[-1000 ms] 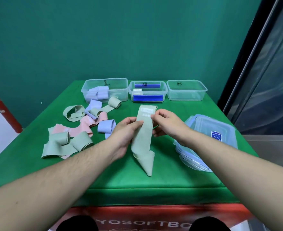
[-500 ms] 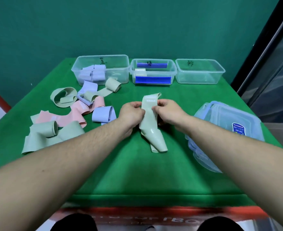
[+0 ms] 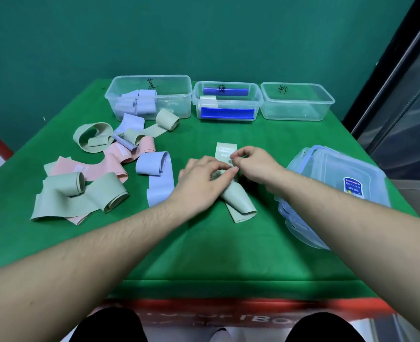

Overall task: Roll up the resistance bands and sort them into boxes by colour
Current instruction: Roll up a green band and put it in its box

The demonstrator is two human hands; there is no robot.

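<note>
A pale green resistance band [image 3: 238, 201] lies on the green table [image 3: 204, 255] in front of me. My left hand [image 3: 201, 183] and my right hand [image 3: 255, 166] pinch it near its far end, where a white label shows. Three clear boxes stand at the back: the left box [image 3: 176, 95] holds rolled lilac bands, the middle box [image 3: 258, 99] holds one pale roll and blue strips, the right box [image 3: 325, 102] holds nothing.
Loose green, pink and lilac bands [image 3: 97, 178] lie in a heap on the left half of the table. A stack of clear lids with blue clips [image 3: 337, 191] sits at the right edge. A dark frame stands to the right.
Both hands have lowered the green band from upright in the air down onto the table. My head has tilted down and closer.
</note>
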